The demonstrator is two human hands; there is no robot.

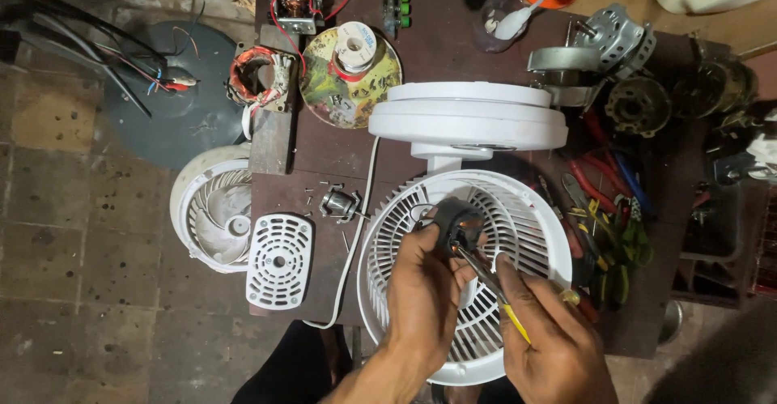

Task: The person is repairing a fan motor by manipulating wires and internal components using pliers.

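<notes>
Dark and crowded, the bench stands on a stained tile floor. At its near edge a white fan grille lies flat. Over the grille a small black part is gripped by the left hand, fingers closed around it. A yellow-handled screwdriver is pinched by the right hand, tip laid against the part. The part should be held steady and the tip kept seated. Beyond lies a white fan base.
</notes>
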